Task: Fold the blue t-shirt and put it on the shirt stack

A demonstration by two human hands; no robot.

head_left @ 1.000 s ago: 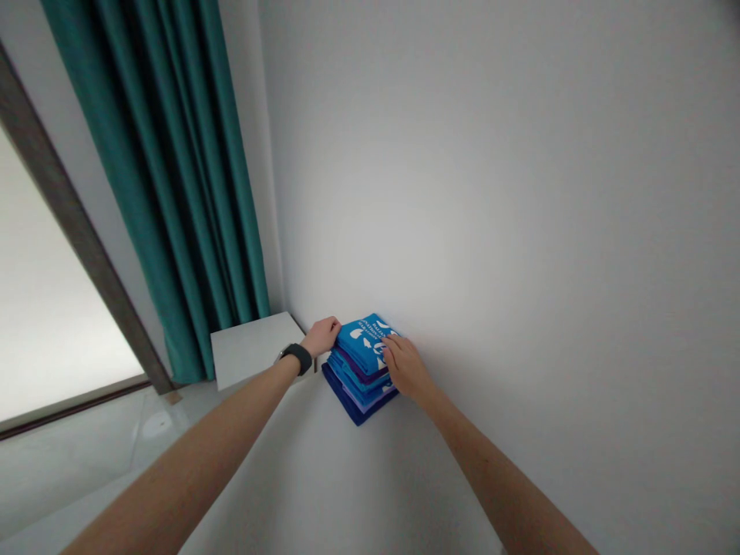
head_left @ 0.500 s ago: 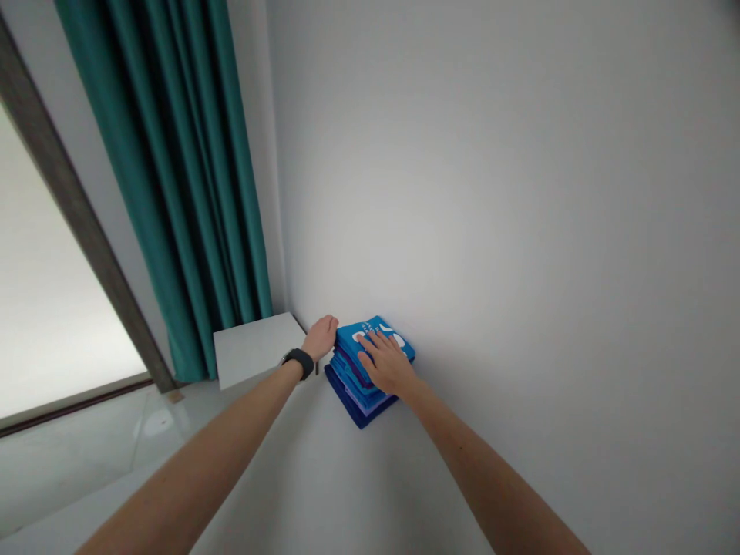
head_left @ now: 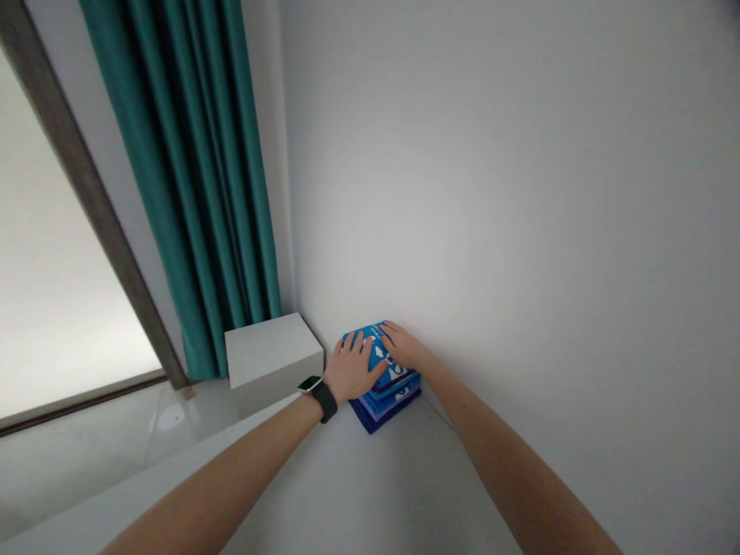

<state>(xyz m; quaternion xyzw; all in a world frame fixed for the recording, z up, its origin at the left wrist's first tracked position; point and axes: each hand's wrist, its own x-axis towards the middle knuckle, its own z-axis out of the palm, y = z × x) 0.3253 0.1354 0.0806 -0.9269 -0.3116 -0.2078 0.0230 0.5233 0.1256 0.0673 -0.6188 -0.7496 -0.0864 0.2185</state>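
A stack of folded cloths (head_left: 386,401) in blue and purple lies on a white surface (head_left: 370,493), pushed into the corner against the wall. The top cloth is bright blue with white print. My left hand (head_left: 352,371), with a dark watch on its wrist, lies flat on the near left part of the top cloth, fingers stretched out. My right hand (head_left: 401,347) rests flat on the far right part of the same cloth, next to the wall. Both hands press on the stack and hold nothing.
A white box-like block (head_left: 271,358) stands just left of the stack. Teal curtains (head_left: 202,193) hang behind it beside a dark-framed window. The pale wall (head_left: 520,231) rises directly behind the stack. A glossy floor (head_left: 86,455) lies lower left.
My left hand has moved from the stack's left side onto its top. My right hand has shifted further back toward the wall. The view has drifted slightly.
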